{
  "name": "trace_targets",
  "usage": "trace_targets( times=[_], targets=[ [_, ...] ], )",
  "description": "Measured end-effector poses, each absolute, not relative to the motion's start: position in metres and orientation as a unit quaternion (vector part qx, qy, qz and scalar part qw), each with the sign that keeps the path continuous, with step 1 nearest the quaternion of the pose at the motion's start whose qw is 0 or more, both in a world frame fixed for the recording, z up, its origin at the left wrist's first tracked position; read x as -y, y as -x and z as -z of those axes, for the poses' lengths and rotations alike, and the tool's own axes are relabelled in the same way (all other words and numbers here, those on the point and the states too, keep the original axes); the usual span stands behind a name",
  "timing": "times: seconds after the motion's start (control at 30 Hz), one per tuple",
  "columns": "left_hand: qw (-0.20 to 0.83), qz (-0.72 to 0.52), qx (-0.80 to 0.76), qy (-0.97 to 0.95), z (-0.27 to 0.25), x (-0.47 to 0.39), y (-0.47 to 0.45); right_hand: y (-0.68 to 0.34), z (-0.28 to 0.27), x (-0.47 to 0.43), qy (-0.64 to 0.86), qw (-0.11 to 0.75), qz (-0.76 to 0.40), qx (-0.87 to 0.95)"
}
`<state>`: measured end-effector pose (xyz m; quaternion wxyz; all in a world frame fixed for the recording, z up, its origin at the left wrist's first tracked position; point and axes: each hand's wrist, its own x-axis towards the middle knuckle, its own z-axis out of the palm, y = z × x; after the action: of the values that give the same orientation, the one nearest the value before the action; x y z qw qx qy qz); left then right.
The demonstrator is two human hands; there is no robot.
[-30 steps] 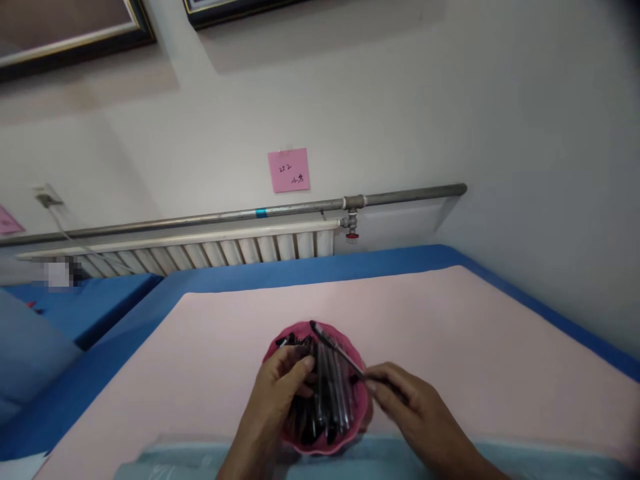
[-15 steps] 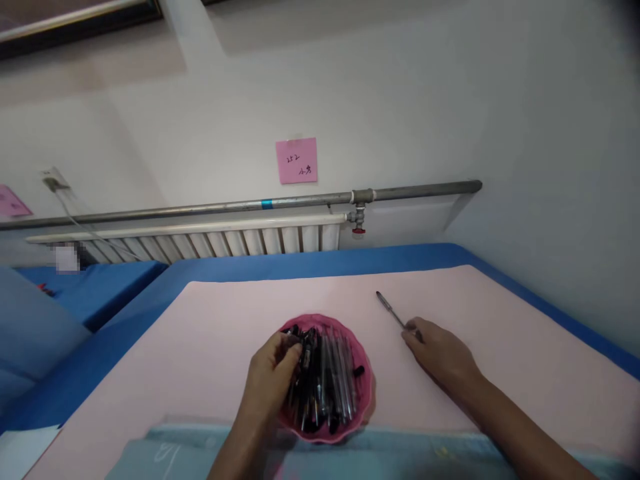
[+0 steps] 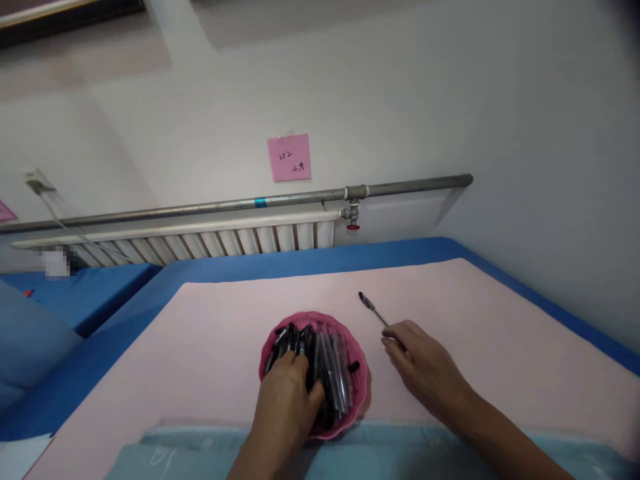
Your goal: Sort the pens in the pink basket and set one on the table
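Observation:
A pink scalloped bowl [image 3: 361, 393] full of black and clear pens [image 3: 334, 373] sits on the pink table cover near me. My left hand [image 3: 286, 400] reaches into the bowl from the near side, its fingers curled down over a bunch of pens and its fingertips hidden among them. One single pen [image 3: 371, 307] lies on the cover to the right of the bowl, pointing away to the left. My right hand [image 3: 423, 367] rests on the cover, and its fingertips pinch that pen's near end.
The pink cover [image 3: 500, 320] lies on a blue table [image 3: 310, 263] against a white wall. A radiator [image 3: 200, 243] and a steel pipe [image 3: 400, 189] run behind it, under a pink note [image 3: 289, 157]. A pale blue sheet [image 3: 165, 457] lies at the near edge.
My right hand lifted one pen out of the bowl, carried it right and laid it on the cover. My left hand stayed in the bowl and pushed deeper among the pens.

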<state>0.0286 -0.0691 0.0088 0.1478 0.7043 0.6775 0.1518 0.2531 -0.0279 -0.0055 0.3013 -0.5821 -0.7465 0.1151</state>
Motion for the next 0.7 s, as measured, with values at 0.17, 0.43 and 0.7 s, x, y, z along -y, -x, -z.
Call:
trace_targets(
  times=[0.17, 0.43, 0.7],
  targets=[
    [0.171, -0.197, -0.684, -0.681, -0.013, 0.067, -0.026, -0.236, -0.009, 0.046, 0.533, 0.345, -0.219, 0.741],
    [0.238, -0.302, -0.537, -0.751, -0.015, 0.086, -0.058, -0.208, -0.002, 0.068, 0.456, 0.389, -0.603, 0.526],
    [0.187, -0.266, -0.66, -0.677, -0.015, 0.063, -0.012, -0.22, -0.007, 0.059, 0.493, 0.449, -0.565, 0.486]
  ],
)
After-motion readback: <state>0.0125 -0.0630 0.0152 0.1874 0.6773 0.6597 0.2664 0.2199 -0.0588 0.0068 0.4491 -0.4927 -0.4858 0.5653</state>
